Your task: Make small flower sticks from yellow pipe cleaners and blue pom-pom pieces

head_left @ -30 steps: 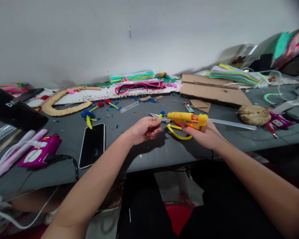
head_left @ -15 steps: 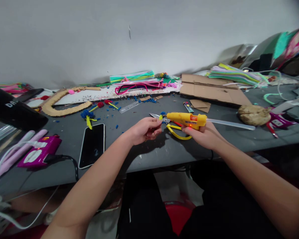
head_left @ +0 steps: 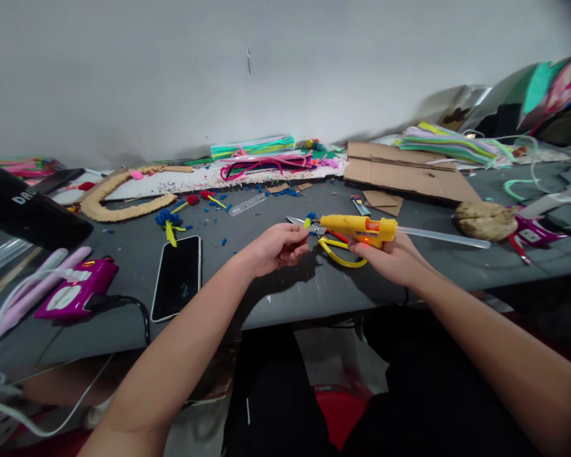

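My right hand point(head_left: 394, 260) grips a yellow hot glue gun point(head_left: 359, 228) with a clear glue stick point(head_left: 440, 237) sticking out of its back; its nozzle points left. My left hand point(head_left: 276, 247) is closed in a pinch on a small yellow and blue pipe-cleaner piece point(head_left: 307, 221), held right at the nozzle tip. Yellow-handled scissors point(head_left: 330, 249) lie on the grey table point(head_left: 285, 292) just beneath both hands.
A black phone point(head_left: 177, 277) lies left of my left hand, beyond it a magenta glue gun point(head_left: 76, 294) with a cable. Blue and red pompom pieces point(head_left: 169, 222), a ruler point(head_left: 247, 204), cardboard sheets point(head_left: 404, 171), stacked felt point(head_left: 252, 147) and a tan ring point(head_left: 118, 200) crowd the back.
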The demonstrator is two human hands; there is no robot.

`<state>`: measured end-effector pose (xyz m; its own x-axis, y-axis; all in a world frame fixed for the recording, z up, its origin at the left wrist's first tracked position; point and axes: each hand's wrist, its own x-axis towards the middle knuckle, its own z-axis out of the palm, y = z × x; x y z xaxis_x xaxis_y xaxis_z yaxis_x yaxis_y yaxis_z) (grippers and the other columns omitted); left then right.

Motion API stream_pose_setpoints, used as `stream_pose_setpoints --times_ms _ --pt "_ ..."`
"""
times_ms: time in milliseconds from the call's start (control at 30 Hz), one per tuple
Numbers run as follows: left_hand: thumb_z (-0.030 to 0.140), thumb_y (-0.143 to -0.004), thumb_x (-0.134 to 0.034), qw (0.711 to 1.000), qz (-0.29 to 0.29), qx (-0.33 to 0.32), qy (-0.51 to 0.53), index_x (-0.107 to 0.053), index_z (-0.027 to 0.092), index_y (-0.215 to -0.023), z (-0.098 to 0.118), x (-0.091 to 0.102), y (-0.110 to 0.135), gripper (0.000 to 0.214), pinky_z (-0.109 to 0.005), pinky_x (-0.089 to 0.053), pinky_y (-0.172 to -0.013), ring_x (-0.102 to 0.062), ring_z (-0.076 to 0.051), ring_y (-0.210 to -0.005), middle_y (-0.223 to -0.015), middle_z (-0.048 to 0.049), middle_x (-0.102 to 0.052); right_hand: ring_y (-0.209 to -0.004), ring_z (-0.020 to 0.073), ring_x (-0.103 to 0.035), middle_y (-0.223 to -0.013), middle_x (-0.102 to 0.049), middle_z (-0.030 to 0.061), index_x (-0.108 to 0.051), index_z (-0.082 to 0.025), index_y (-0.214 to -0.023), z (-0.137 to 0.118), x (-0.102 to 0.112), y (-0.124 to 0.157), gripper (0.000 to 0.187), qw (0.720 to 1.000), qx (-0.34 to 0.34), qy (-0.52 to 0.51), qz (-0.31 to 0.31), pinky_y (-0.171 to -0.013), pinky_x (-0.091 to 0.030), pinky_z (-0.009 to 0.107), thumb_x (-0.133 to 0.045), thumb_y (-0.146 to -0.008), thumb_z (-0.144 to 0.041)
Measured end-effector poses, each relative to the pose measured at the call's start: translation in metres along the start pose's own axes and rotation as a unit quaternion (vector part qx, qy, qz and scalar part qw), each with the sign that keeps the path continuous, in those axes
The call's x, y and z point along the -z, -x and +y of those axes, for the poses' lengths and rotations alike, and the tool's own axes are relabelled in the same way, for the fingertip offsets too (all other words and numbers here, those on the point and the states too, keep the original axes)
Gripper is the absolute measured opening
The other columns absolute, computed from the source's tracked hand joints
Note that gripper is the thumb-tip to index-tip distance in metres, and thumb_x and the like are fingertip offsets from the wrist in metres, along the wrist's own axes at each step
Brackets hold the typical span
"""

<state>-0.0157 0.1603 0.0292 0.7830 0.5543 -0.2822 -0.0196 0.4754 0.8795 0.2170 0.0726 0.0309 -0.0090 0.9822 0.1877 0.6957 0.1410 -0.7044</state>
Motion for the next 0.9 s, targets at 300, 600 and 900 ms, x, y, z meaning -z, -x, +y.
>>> stream_pose_setpoints --times_ms 300,600,900 --pt "0.027 -0.089 -0.059 1.000 -0.004 -0.005 0.004 -0.043 0.015 -0.068 0.001 0.000 0.000 0.029 -0.016 -0.020 -0.041 -0.023 -0.001 -0.039 -0.054 0.0029 -0.047 -0.078 0.0269 -0.070 -0.082 -0.075 0.0026 -0.076 -0.023 -0.094 0.000 0.001 0.001 0.022 1.000 -0.001 0.017 -0.001 -0.069 -0.057 0.037 -0.060 -0.081 -0.033" --pt "0.029 -0.087 -0.062 0.999 -0.031 -0.042 0.015 -0.043 0.016 -0.072 0.002 0.005 0.002 0.028 -0.017 -0.021 -0.041 -0.024 -0.002 -0.040 -0.055 0.0035 -0.047 -0.078 0.0263 -0.071 -0.087 -0.076 0.0019 -0.076 -0.026 -0.106 0.015 0.006 0.003 0.028 0.999 0.009 0.048 0.018 -0.064 -0.058 0.035 -0.060 -0.084 -0.034" --pt "0.027 -0.093 -0.054 0.996 -0.048 -0.071 0.018 -0.043 0.016 -0.072 0.005 0.005 0.006 0.026 -0.019 -0.020 -0.042 -0.023 -0.003 -0.040 -0.056 0.0036 -0.046 -0.072 0.0250 -0.068 -0.082 -0.075 0.0051 -0.076 -0.023 -0.104 0.042 0.031 -0.008 0.042 0.990 -0.093 0.104 0.025 -0.062 -0.053 0.035 -0.062 -0.082 -0.057"
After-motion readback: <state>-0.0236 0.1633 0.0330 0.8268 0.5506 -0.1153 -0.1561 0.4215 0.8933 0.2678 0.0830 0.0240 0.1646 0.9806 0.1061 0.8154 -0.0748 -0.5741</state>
